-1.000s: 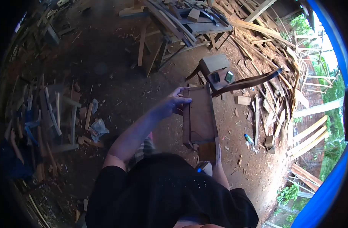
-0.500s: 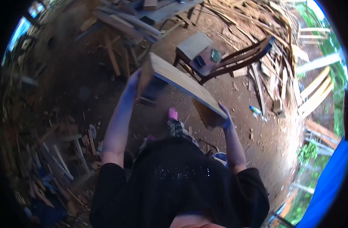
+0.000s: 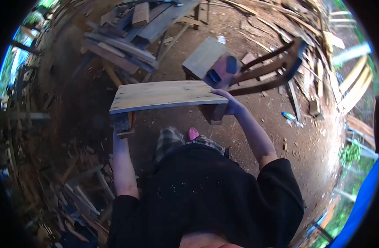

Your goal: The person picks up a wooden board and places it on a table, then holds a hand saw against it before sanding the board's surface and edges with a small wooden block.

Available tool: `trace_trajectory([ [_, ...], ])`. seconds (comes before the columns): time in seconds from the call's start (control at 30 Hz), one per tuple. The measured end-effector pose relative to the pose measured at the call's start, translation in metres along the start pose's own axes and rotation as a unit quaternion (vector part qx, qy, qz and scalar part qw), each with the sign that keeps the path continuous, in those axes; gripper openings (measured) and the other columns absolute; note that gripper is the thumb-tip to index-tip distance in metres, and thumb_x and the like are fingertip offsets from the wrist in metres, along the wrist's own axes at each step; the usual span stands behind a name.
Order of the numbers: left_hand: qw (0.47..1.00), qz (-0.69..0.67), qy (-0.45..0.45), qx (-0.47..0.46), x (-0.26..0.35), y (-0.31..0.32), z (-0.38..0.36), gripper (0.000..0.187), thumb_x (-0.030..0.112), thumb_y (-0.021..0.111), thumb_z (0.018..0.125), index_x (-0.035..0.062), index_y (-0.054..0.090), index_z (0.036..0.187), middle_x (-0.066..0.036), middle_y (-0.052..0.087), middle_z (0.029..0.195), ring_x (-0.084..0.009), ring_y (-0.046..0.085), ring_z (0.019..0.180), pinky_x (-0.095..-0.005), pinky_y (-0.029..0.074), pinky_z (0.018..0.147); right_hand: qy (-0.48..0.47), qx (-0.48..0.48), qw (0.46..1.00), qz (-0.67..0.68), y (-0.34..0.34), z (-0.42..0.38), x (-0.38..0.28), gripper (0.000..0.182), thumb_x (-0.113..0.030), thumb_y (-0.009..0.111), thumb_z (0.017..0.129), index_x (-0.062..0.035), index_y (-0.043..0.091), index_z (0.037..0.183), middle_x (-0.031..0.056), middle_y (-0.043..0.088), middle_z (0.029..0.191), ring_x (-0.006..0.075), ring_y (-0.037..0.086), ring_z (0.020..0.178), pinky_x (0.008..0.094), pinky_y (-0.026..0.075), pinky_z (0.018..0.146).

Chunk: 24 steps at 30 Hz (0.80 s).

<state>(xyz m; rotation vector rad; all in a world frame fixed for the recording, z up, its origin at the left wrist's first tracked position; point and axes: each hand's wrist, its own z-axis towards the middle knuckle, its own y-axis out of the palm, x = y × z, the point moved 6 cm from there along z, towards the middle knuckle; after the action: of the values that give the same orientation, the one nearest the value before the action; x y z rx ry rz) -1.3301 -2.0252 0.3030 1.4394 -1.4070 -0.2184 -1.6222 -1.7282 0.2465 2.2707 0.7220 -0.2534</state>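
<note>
A low wooden bench (image 3: pixel 168 96), with a flat plank top and short board legs, is held up in front of my body. My right hand (image 3: pixel 231 102) grips its right end, the thumb lying over the top near the corner. My left forearm (image 3: pixel 124 165) reaches up to the left leg (image 3: pixel 122 122) of the bench. The left hand itself is hidden behind that leg, so its fingers do not show. The top is tilted towards me and its left end hangs slightly lower.
Ahead stands a wooden chair (image 3: pixel 276 68) with dark items on its seat, beside a grey-topped box-like piece (image 3: pixel 204 57). A workbench (image 3: pixel 168 20) piled with boards is at the upper left. Scrap wood (image 3: pixel 86 194) lies lower left, and a small bottle (image 3: pixel 288 116) on the dirt floor.
The bench has turned from a steep slant to nearly level and shifted left and closer to me. The green item on the chair seat no longer shows. My view has swung slightly.
</note>
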Motion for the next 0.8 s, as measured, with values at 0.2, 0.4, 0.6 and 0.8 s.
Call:
trace_trajectory([
  [0.2, 0.993, -0.099, -0.007, -0.066, 0.024, -0.019, 0.018, 0.052, 0.041, 0.045, 0.104, 0.0018, 0.052, 0.137, -0.019, 0.063, 0.124, -0.0263, 0.063, 0.111, -0.0432, 0.053, 0.095, -0.07, -0.004, 0.997, -0.041, 0.035, 0.044, -0.086, 0.05, -0.04, 0.063, 0.093, -0.0004, 0.061, 0.125, 0.0119, 0.071, 0.113, 0.0209, 0.07, 0.097, 0.0391, 0.056, 0.09],
  [0.4, 0.986, 0.096, 0.092, 0.101, 0.088, 0.016, 0.082, 0.057, 0.048, 0.044, 0.103, 0.0035, 0.054, 0.138, -0.017, 0.062, 0.128, -0.0264, 0.06, 0.118, -0.0434, 0.051, 0.1, -0.114, 0.09, 0.978, -0.147, 0.07, 0.09, -0.187, 0.049, -0.035, 0.066, 0.092, -0.0003, 0.059, 0.126, 0.0145, 0.067, 0.119, 0.0244, 0.068, 0.105, 0.0375, 0.056, 0.092],
  [0.6, 0.995, 0.037, 0.062, 0.069, 0.132, -0.022, 0.182, 0.077, 0.066, 0.039, 0.099, 0.0059, 0.047, 0.146, -0.013, 0.055, 0.141, -0.0257, 0.056, 0.125, -0.0415, 0.047, 0.105, -0.135, 0.077, 0.978, -0.138, 0.084, 0.169, -0.254, 0.052, -0.029, 0.069, 0.089, -0.0005, 0.055, 0.13, 0.0139, 0.066, 0.115, 0.0257, 0.067, 0.102, 0.0397, 0.056, 0.091],
  [0.8, 0.995, -0.004, 0.092, 0.041, 0.16, -0.015, 0.207, 0.084, 0.072, 0.035, 0.097, 0.0063, 0.043, 0.149, -0.012, 0.05, 0.146, -0.0259, 0.052, 0.13, -0.0416, 0.043, 0.109, -0.174, 0.041, 0.964, -0.197, 0.133, 0.206, -0.31, 0.074, -0.026, 0.066, 0.089, -0.0095, 0.034, 0.153, 0.015, 0.056, 0.132, 0.026, 0.06, 0.114, 0.04, 0.053, 0.095],
])
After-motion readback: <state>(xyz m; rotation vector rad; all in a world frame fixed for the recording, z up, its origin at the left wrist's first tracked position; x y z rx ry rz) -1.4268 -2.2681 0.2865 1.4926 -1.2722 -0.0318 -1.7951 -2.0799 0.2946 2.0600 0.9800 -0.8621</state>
